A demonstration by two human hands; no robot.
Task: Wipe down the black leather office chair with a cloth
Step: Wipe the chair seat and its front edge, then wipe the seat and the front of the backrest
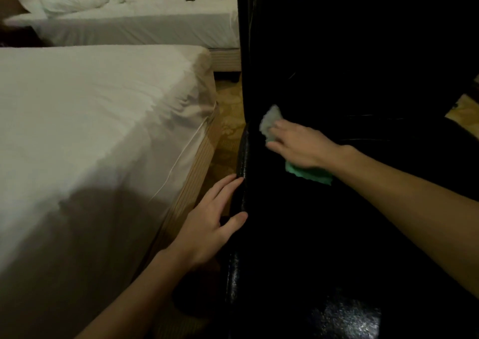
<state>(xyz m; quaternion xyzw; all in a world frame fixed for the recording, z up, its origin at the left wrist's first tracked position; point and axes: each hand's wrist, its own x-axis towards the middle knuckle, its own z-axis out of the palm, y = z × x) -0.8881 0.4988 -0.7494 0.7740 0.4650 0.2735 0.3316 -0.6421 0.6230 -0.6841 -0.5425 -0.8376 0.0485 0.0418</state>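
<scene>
The black leather office chair [350, 66] fills the right half of the view, its seat and back very dark. My right hand [300, 144] lies flat with straight fingers on a green cloth [308, 174], pressing it against the seat near the back's left side. A pale end of the cloth sticks out beyond the fingertips. My left hand [215, 222] is at the chair's left edge [242, 183], fingers along its outside and thumb on the seat side, holding it.
A bed with a white sheet [90, 131] stands close on the left, leaving a narrow strip of patterned carpet [228, 121] between it and the chair. A second bed [142, 20] with a rumpled duvet lies behind.
</scene>
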